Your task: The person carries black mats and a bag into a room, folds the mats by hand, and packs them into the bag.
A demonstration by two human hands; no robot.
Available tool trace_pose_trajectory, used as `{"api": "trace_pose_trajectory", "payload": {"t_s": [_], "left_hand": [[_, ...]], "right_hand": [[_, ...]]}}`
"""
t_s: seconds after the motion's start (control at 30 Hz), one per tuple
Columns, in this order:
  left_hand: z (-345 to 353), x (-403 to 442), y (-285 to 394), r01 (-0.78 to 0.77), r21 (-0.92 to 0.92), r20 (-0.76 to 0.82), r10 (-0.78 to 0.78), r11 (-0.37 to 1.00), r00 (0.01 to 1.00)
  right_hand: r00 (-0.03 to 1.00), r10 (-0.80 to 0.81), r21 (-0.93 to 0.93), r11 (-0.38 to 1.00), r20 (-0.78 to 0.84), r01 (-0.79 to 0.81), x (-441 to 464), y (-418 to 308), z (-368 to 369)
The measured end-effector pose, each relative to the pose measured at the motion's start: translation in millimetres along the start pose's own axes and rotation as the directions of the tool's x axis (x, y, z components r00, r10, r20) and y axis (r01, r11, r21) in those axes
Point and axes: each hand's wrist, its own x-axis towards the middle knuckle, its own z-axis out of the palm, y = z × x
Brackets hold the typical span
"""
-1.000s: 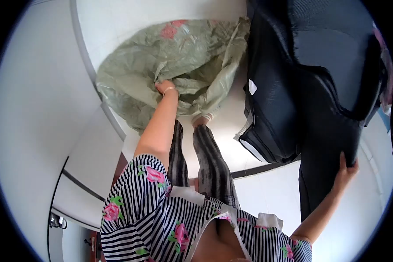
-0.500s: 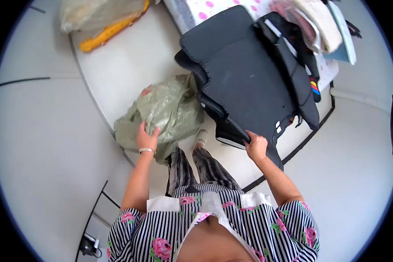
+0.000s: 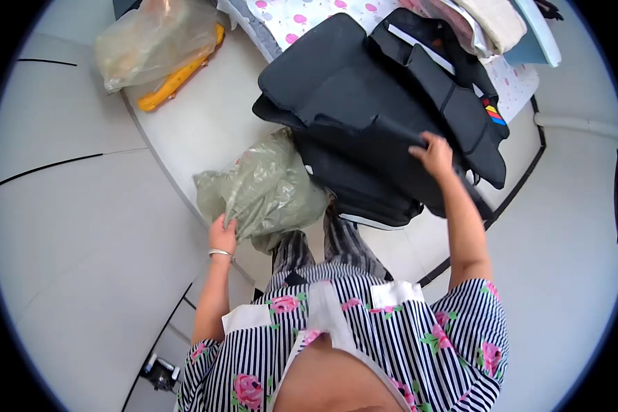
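Note:
My left hand (image 3: 222, 235) is closed on the gathered edge of a crumpled olive-green plastic bag (image 3: 275, 185), which bulges in front of my legs. My right hand (image 3: 434, 154) is over a black car floor mat (image 3: 364, 82), thumb and forefinger apart, close to a folded-over flap (image 3: 391, 147). That mat is large, with shaped, raised edges. More black padded pieces (image 3: 453, 103) lie against it on the right, one with a white strip and a small coloured stripe. The lower end of the flap is blurred.
A clear plastic bag (image 3: 158, 41) and a yellow curved object (image 3: 178, 79) lie at upper left. Behind the mat is a pink-dotted cover (image 3: 302, 17). Folded cloths (image 3: 494, 27) and a light-blue container (image 3: 539, 34) are at upper right. Pale walls stand on both sides.
My right hand has moved up and right from the mat's near edge, and the near part of the mat has folded over. My left hand has drawn the green bag's edge down and left.

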Motion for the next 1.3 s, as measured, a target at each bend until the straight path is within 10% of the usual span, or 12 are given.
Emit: {"api": "trace_pose_trajectory", "payload": {"t_s": [0.27,0.43,0.53,0.57,0.63,0.8,0.83,1.0,1.07,1.13,1.23,1.3], "left_hand": [[-35,-67,97,0.092,-0.033,-0.019,-0.092,0.995,0.996],[-28,-81,123,0.161,-0.024,-0.273,-0.162,0.987,0.948],[-44,-77,99,0.068,-0.179,-0.440,-0.142,0.981,0.887],[-54,-75,100,0.008,-0.233,-0.515,-0.131,0.972,0.847],[-93,-69,94,-0.088,-0.187,-0.664,-0.060,0.978,0.745],[-135,-105,163,-0.103,-0.075,-0.487,0.054,0.992,0.872],[-144,-78,46,-0.204,-0.108,-0.464,0.132,0.973,0.876],[-120,-96,85,-0.261,-0.050,-0.179,0.248,0.964,0.952],[-131,-108,42,-0.281,0.027,-0.305,0.276,0.959,0.912],[-136,-123,37,-0.232,0.101,-0.494,0.252,0.967,0.832],[-140,-132,-15,0.336,0.458,-0.730,0.132,0.823,0.670],[-138,-129,-88,0.530,0.371,-0.809,-0.015,0.762,0.588]], "right_hand": [[0.972,0.024,0.110,0.993,0.234,-0.051,194,97,-101],[0.994,-0.086,0.042,0.996,0.068,0.083,159,88,-80],[0.888,-0.268,0.430,0.899,0.373,0.090,78,44,-53],[0.907,-0.377,0.194,0.919,0.187,0.342,42,21,-49],[0.880,-0.346,0.116,0.938,0.326,0.326,-7,-22,-34],[0.850,-0.453,0.209,0.889,0.270,0.408,-52,-95,5],[0.793,-0.584,0.297,0.798,0.171,0.524,-92,-179,95],[0.446,-0.891,0.456,0.364,-0.083,0.812,-50,-347,53],[0.393,-0.918,0.420,0.337,-0.051,0.842,-53,-406,106],[0.451,-0.865,0.411,0.501,0.219,0.761,-32,-438,108],[0.477,-0.876,0.502,0.446,0.073,0.741,-20,-475,104],[0.474,-0.879,0.496,0.430,0.041,0.754,-38,-508,133]]}}
